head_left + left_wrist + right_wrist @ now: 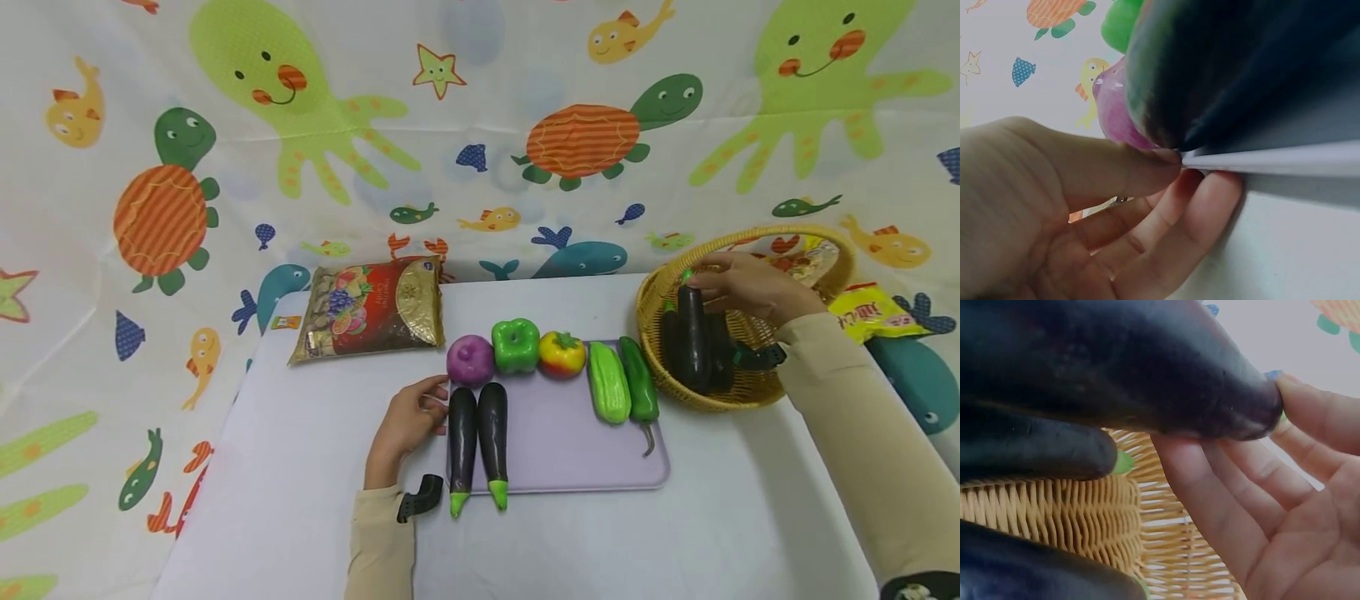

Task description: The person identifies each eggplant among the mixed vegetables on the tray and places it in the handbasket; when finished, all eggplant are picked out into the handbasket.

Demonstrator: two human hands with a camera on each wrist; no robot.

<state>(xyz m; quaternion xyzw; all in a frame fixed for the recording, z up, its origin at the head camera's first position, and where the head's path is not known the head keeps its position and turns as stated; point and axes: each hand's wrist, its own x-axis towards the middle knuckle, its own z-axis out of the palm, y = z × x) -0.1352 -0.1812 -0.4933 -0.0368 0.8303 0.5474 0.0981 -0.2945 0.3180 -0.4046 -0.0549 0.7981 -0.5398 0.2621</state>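
My right hand (750, 287) is over the wicker basket (712, 406) and grips an eggplant (694, 342) near its green-stemmed end. In the right wrist view, thumb and fingers close about the end of that eggplant (1147, 369). Other dark eggplants (1029, 447) lie below it in the basket. At the left edge of the pale purple tray (555, 450), my left hand (408, 421) pinches the rim; the left wrist view shows the thumb above and fingers beneath. Two eggplants (462, 433) lie side by side on the tray just right of that hand, their green ends past its front edge.
Along the tray's back sit a purple onion (470, 361), a green bell pepper (515, 346) and a yellow-red fruit (562, 355). Two long green vegetables (609, 383) lie at its right. A candy bag (371, 308) is back left; a yellow packet (877, 312) lies behind the right arm.
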